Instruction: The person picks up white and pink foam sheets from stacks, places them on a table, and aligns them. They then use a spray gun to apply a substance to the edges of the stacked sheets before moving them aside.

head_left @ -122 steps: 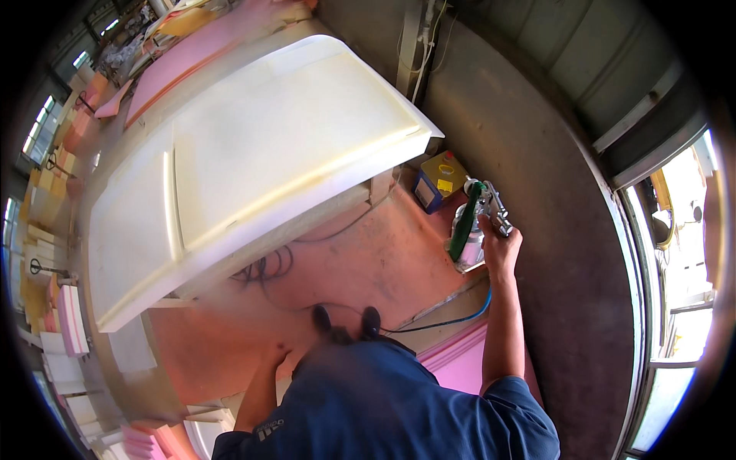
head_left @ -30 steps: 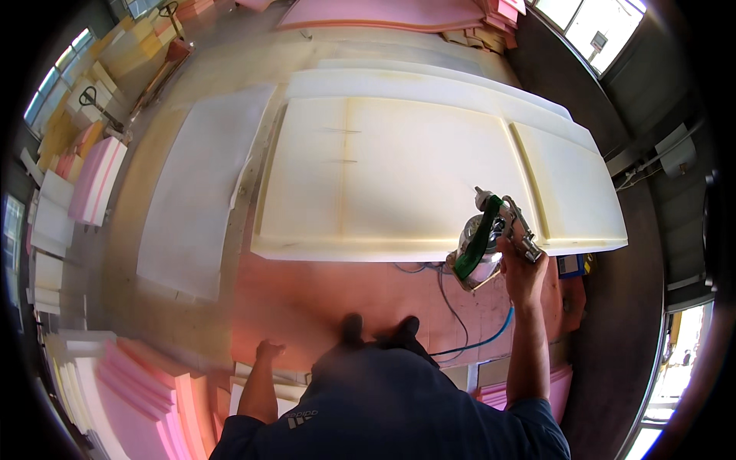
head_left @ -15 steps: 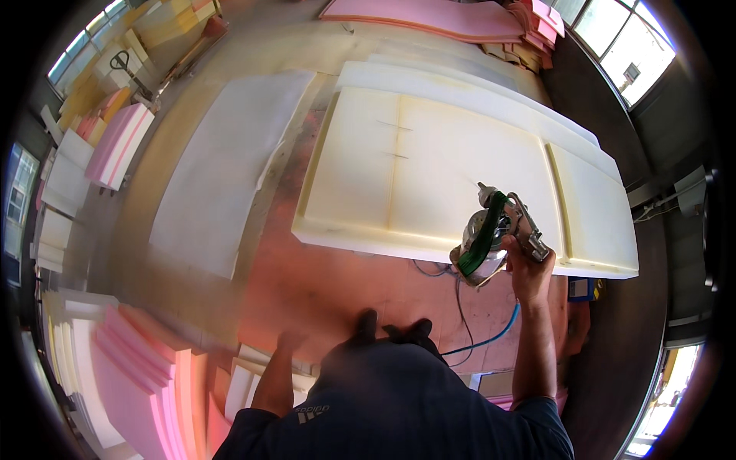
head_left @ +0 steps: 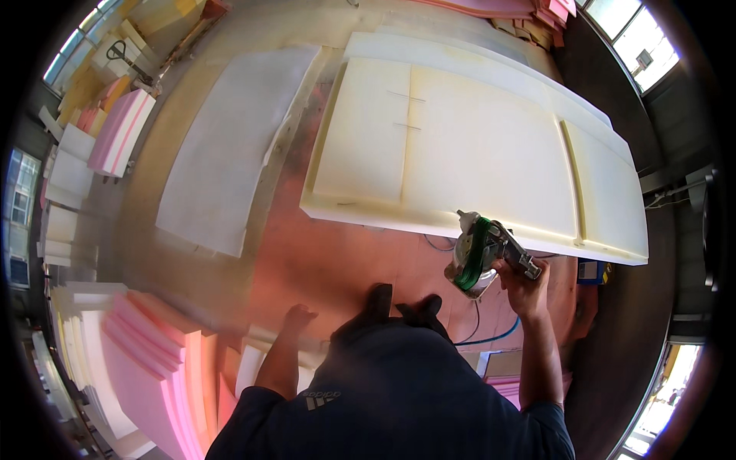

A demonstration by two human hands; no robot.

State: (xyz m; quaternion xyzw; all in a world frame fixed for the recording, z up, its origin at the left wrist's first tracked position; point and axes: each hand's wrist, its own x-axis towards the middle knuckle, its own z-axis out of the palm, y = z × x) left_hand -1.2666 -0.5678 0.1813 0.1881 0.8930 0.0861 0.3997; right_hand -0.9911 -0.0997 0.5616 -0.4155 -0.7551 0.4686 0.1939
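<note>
My right hand (head_left: 525, 282) is wrapped around the handle of a spray gun (head_left: 498, 245), a metal one with a green band looped over its cup. Its nozzle points forward and left, over the near edge of a large white foam slab (head_left: 483, 153). That slab lies flat, with smaller foam pieces on top, seams between them and short dark marks at its left part. Beneath the gun, a blue hose (head_left: 498, 335) runs toward my body. My left hand (head_left: 301, 316) hangs low at my left side, apart from the foam, its fingers curled with nothing visible in them.
A thin pale sheet (head_left: 234, 146) lies on the floor to the left. Stacked pink and white foam sheets (head_left: 149, 353) stand at the lower left, and pink foam (head_left: 491, 6) lies at the far end. A blue box (head_left: 590, 272) sits by the slab's right corner.
The spray gun in my right hand has come back toward me and slightly left, to the slab's near edge. My left hand has moved slightly up and right in view. The view has shifted.
</note>
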